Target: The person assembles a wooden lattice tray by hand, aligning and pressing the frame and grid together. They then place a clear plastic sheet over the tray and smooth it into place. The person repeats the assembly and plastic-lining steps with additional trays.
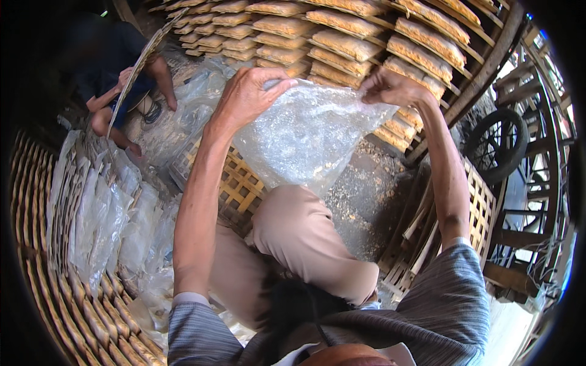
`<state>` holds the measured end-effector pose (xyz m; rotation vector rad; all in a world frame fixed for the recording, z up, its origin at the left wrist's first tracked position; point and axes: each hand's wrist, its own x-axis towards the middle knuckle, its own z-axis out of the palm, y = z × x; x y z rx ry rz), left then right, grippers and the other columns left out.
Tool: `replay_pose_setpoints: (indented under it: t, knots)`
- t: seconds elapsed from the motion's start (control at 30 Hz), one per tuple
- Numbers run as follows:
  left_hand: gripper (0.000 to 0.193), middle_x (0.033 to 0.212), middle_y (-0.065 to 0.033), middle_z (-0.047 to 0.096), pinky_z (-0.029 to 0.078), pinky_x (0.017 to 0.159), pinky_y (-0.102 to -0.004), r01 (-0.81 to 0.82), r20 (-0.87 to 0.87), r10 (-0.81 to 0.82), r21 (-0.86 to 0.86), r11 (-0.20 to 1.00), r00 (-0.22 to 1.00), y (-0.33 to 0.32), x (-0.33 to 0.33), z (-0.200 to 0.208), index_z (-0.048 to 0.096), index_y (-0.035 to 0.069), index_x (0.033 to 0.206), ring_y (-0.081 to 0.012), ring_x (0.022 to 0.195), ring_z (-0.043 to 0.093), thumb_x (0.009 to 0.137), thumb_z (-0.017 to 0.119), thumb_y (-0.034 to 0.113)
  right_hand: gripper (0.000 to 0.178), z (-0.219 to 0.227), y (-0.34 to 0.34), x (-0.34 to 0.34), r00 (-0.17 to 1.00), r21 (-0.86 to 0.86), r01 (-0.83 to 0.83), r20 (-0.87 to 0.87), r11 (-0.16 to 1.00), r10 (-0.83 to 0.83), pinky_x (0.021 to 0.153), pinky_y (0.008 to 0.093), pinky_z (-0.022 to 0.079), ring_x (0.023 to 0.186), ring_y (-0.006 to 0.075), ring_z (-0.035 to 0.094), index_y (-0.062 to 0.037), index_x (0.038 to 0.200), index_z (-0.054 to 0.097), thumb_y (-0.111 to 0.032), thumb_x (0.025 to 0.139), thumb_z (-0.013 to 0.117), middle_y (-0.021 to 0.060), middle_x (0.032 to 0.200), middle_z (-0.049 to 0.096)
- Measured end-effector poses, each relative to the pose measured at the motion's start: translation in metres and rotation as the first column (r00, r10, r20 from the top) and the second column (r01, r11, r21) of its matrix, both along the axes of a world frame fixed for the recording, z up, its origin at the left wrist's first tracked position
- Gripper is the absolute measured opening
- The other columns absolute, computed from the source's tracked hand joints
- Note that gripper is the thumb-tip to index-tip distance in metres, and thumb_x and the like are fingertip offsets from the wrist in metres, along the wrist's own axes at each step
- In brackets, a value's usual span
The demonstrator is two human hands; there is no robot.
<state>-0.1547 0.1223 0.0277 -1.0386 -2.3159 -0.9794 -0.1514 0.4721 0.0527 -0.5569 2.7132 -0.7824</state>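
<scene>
A clear plastic sheet (299,134), speckled with pale crumbs, hangs stretched between my two hands above my knees. My left hand (247,94) pinches its upper left corner, thumb and fingers closed. At the upper right corner, my right hand (394,88) grips the sheet with bent fingers. The lower part of the sheet drapes toward my raised knee. Behind my hands stand stacked slabs of a pale, crumbly material (342,46) on wooden slats. Under my left forearm is a woven bamboo tray (235,183), partly hidden by the sheet and my arm.
Plastic-covered stacked sheets (97,201) rise at the left, beside more stacked slabs (79,311). A co-worker (131,79) sits at the upper left holding a thin flat panel (137,73). Crumbs dot the dark floor (360,201). Bamboo racks (479,201) and a wheel (497,146) stand right.
</scene>
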Motion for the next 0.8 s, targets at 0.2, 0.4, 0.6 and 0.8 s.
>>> replay_pose_setpoints:
  t: [0.2, 0.4, 0.6, 0.8]
  knots:
    - [0.022, 0.090, -0.0109, 0.079, 0.057, 0.074, -0.0370, -0.019, 0.115, 0.022, -0.034, 0.999, 0.993, -0.009, -0.003, 0.001, 0.081, 0.006, 0.103, -0.0220, 0.079, 0.075, 0.095, 0.077, 0.026, 0.028, -0.010, -0.018, -0.009, 1.000, -0.146, -0.026, -0.021, 0.989, 0.023, 0.101, 0.0468, 0.058, 0.101, 0.0283, 0.075, -0.0044, 0.112, 0.078, -0.017, 0.088, 0.080, 0.0179, 0.110, 0.077]
    - [0.021, 0.090, -0.0094, 0.079, 0.057, 0.074, -0.0362, -0.072, 0.088, 0.072, -0.004, 0.997, 0.994, -0.018, -0.005, 0.001, 0.082, 0.007, 0.102, -0.0210, 0.080, 0.075, 0.094, 0.077, 0.026, 0.021, -0.010, -0.012, -0.004, 0.997, -0.106, -0.018, -0.081, 0.994, 0.009, 0.092, 0.0365, 0.063, 0.093, 0.0219, 0.075, -0.0007, 0.109, 0.076, -0.009, 0.090, 0.078, 0.0159, 0.107, 0.077]
    - [0.024, 0.091, -0.0093, 0.079, 0.057, 0.075, -0.0376, -0.091, 0.110, 0.091, 0.002, 0.996, 0.990, -0.020, -0.003, 0.010, 0.082, 0.008, 0.101, -0.0212, 0.083, 0.075, 0.093, 0.078, 0.031, 0.019, -0.018, -0.014, -0.015, 0.986, 0.040, 0.000, -0.166, 0.999, 0.006, 0.090, 0.0376, 0.060, 0.095, 0.0227, 0.076, -0.0058, 0.103, 0.080, -0.019, 0.090, 0.075, 0.0140, 0.102, 0.079]
    - [0.033, 0.086, -0.0076, 0.078, 0.056, 0.075, -0.0430, -0.259, -0.141, 0.245, -0.090, 0.962, 0.959, -0.015, -0.016, 0.000, 0.081, 0.008, 0.101, -0.0215, 0.080, 0.073, 0.086, 0.084, 0.037, 0.019, 0.005, -0.024, -0.009, 0.967, -0.005, 0.018, -0.255, 1.000, -0.019, 0.094, 0.0360, 0.062, 0.090, 0.0214, 0.075, -0.0002, 0.111, 0.076, -0.005, 0.093, 0.074, 0.0164, 0.103, 0.078]
